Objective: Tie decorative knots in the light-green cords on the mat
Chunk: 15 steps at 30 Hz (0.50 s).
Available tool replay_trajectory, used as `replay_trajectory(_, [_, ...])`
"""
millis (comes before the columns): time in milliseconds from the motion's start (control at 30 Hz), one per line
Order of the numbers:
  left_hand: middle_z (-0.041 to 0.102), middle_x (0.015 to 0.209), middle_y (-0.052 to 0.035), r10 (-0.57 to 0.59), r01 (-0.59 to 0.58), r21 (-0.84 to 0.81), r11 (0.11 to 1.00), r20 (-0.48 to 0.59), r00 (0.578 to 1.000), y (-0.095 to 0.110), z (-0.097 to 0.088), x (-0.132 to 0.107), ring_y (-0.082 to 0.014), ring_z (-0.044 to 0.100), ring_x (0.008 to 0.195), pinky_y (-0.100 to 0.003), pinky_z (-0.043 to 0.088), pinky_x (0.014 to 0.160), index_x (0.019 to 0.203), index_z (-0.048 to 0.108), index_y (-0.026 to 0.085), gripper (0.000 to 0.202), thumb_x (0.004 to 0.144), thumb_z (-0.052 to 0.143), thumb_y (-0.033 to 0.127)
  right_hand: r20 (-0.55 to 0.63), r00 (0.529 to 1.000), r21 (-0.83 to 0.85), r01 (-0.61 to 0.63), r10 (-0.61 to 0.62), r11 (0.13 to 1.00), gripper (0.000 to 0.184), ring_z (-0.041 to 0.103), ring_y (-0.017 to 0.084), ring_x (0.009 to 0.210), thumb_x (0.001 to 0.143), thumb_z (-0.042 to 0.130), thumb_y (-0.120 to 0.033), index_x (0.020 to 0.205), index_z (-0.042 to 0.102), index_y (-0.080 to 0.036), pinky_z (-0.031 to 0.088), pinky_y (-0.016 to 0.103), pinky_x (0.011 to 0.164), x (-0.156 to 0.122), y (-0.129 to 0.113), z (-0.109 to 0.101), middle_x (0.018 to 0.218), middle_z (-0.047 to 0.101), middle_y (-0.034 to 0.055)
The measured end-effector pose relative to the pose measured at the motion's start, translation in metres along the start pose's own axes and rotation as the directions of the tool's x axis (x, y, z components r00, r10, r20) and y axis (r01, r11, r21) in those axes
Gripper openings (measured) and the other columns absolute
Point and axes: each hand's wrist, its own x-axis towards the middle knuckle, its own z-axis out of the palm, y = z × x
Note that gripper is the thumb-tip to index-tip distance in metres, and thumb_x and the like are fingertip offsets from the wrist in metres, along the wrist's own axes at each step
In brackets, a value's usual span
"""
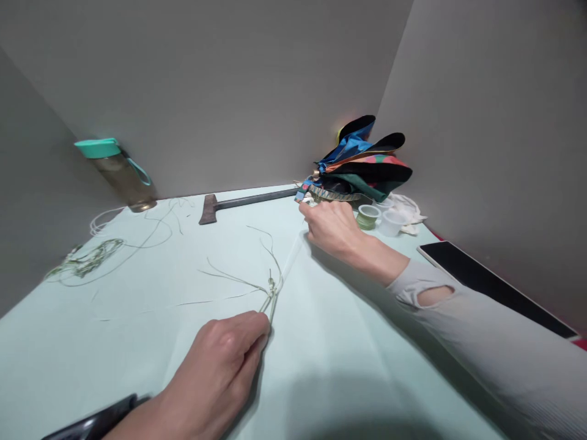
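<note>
Near the front middle of the table, my left hand (224,360) is closed round a bundle of thin green cords (270,299). The cords meet in a small knot just beyond my fingers, and loose ends fan out over the cloth to the left and away from me. My right hand (334,229) is reached out to the far right, its fingers pinched together beside the colourful fabric bundle. A faint pale line runs from the knot towards it; whether this is a strand or a crease in the cloth I cannot tell. What those fingertips hold is hidden.
An axe (250,200) lies at the back. A bottle with a turquoise lid (117,174) stands back left, near tangled cord (98,256). On the right are a fabric bundle (362,162), a green cord spool (367,217), a clear cup (391,223) and a dark tablet (495,287).
</note>
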Motion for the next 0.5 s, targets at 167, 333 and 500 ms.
replay_trajectory(167, [0.052, 0.068, 0.0026, 0.003, -0.003, -0.013, 1.000, -0.029, 1.000, 0.001, 0.006, -0.007, -0.0185, 0.051, 0.061, -0.032, 0.039, 0.061, 0.076, 0.041, 0.026, 0.034, 0.106, 0.028, 0.034, 0.039, 0.999, -0.077, -0.012, 0.015, 0.997, 0.029, 0.073, 0.022, 0.096, 0.104, 0.068, -0.037, 0.126, 0.068, -0.018, 0.064, 0.042, 0.083, -0.036, 0.012, -0.016, 0.118, 0.072, 0.0078])
replay_trajectory(333, [0.060, 0.084, -0.0006, 0.054, -0.056, -0.031, 0.998, -0.077, 0.996, 0.003, 0.011, -0.013, -0.0202, 0.060, 0.072, -0.035, 0.046, 0.068, 0.093, 0.058, 0.024, 0.035, 0.109, 0.028, 0.032, 0.037, 0.997, -0.093, 0.068, -0.065, 0.993, 0.011, 0.057, 0.014, 0.056, 0.100, 0.061, -0.011, 0.094, 0.067, -0.017, 0.043, 0.027, 0.052, -0.104, 0.027, -0.023, 0.073, 0.065, -0.0028])
replay_trajectory(500, [0.061, 0.110, -0.0043, 0.113, -0.114, -0.011, 0.993, -0.074, 0.991, 0.008, 0.012, -0.021, -0.0187, 0.066, 0.080, -0.035, 0.054, 0.073, 0.107, 0.059, 0.027, 0.029, 0.109, 0.030, 0.027, -0.064, 0.970, -0.007, 0.234, -0.234, 0.972, 0.024, 0.049, 0.017, 0.043, 0.087, 0.048, -0.003, 0.077, 0.056, -0.023, 0.021, 0.036, 0.046, -0.172, 0.033, -0.004, 0.064, 0.060, -0.0009])
